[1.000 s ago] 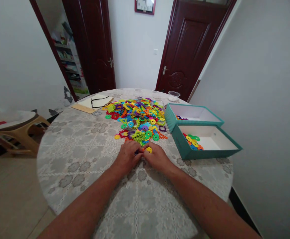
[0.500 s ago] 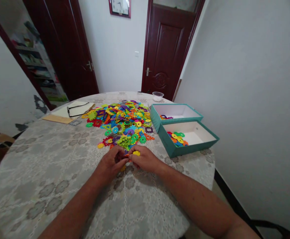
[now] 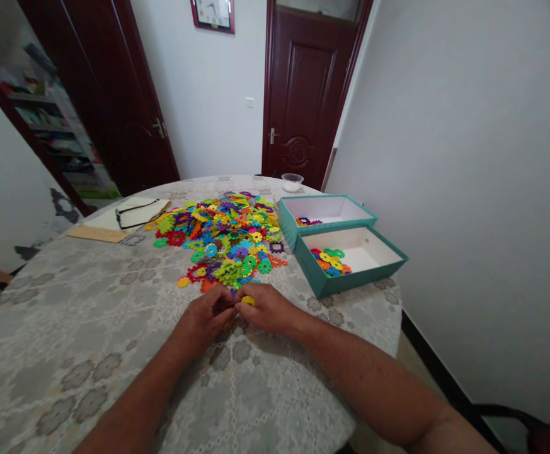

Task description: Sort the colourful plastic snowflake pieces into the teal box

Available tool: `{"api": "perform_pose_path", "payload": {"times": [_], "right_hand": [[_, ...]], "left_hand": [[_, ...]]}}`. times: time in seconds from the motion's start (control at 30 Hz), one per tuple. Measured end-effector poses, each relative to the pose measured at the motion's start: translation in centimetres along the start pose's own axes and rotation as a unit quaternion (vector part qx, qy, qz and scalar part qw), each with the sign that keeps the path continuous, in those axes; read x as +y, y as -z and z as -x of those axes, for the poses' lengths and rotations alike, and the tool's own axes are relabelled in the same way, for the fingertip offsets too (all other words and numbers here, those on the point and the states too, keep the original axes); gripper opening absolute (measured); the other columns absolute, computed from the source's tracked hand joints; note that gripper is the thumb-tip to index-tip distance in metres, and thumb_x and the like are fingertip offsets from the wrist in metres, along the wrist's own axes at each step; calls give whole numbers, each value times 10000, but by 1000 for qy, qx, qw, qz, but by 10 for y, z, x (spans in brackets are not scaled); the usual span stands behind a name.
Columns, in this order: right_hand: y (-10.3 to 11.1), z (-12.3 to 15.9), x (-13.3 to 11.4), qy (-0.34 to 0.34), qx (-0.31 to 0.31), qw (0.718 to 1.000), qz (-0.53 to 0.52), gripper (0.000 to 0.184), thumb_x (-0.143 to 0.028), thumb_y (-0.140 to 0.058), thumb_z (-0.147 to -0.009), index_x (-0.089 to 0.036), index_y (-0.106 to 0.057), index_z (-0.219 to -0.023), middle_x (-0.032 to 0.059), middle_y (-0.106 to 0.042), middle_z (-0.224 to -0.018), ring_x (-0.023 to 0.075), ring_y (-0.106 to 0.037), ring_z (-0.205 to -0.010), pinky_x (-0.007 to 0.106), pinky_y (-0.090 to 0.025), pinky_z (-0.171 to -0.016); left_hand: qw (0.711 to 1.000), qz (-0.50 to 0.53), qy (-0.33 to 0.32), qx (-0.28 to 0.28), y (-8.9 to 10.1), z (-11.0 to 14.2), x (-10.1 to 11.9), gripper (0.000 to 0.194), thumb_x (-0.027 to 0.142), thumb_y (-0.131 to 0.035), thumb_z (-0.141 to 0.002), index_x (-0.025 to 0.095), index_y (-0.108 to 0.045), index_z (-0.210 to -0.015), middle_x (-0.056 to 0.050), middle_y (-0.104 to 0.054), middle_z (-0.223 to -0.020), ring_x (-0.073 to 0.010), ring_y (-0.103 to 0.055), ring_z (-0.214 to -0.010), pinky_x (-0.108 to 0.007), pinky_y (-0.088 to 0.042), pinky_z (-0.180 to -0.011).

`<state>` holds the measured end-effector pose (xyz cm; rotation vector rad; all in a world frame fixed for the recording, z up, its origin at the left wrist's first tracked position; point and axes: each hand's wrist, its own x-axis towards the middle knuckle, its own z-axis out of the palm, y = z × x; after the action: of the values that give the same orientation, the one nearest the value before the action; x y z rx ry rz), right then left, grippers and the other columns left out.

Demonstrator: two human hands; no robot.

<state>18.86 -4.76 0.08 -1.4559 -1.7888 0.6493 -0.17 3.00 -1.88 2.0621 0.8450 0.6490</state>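
Note:
At the near edge of a heap of colourful plastic gear-shaped pieces (image 3: 218, 227), my two hands meet at the fingertips. My right hand (image 3: 268, 307) is closed around a yellow gear piece (image 3: 247, 301), which shows between thumb and fingers. Thumb and fingers of my left hand (image 3: 207, 312) are pinched together against the right fingertips; what they grip is mostly hidden. A bit of purple (image 3: 234, 294) shows just beyond the fingertips, and a speck of yellow lies under the left hand.
Two teal boxes stand at the right: the nearer box (image 3: 353, 285) holds mixed gear pieces, the farther box (image 3: 329, 197) a few purple ones. A clear plastic bowl (image 3: 292, 181) sits behind them. Black glasses (image 3: 135, 221) lie on paper (image 3: 99, 232) at the left of the round table (image 3: 161, 353).
The view has swung to the right, so the table and hands appear farther left. Both hands stay together at the heap's front; the orange piece seen between them earlier is now hidden.

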Motion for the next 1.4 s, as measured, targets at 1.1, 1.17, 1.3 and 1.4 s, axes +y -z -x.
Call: {"api": "perform_pose_path", "payload": {"times": [1.1, 1.17, 1.3, 1.4], "right_hand": [[158, 36, 57, -184, 291, 857, 384, 318, -312, -474, -940, -199, -761, -1018, 141, -778, -999, 280, -684, -851, 381, -480, -779], [158, 34, 53, -169, 315, 860, 365, 321, -318, -473, -940, -199, -762, -1016, 136, -782, -1015, 287, -692, -898, 392, -492, -821], [160, 28, 54, -147, 325, 900, 251, 272, -348, -518, -927, -201, -746, -943, 105, -782, -947, 259, -710, -885, 377, -531, -817], [160, 25, 52, -83, 427, 895, 96, 271, -395, -557, -934, -186, -721, -990, 74, -762, -892, 216, -719, -779, 353, -568, -752]], "left_hand": [[973, -229, -15, 9, 51, 11, -8, 307, 392, -676, -857, 226, -736, -1109, -84, -739, -1061, -264, -644, -966, -393, -480, -903], [971, -238, -13, 2, 50, 10, -8, 304, 381, -666, -859, 224, -730, -1111, -88, -739, -1074, -267, -644, -975, -390, -475, -895], [971, -239, -25, 10, 47, 9, -11, 277, 374, -688, -831, 223, -733, -1058, -93, -740, -1048, -277, -640, -964, -389, -476, -880], [974, -227, -26, 14, 46, 9, -12, 278, 369, -707, -813, 230, -738, -1052, -88, -742, -1046, -277, -641, -972, -392, -478, -901]]}}
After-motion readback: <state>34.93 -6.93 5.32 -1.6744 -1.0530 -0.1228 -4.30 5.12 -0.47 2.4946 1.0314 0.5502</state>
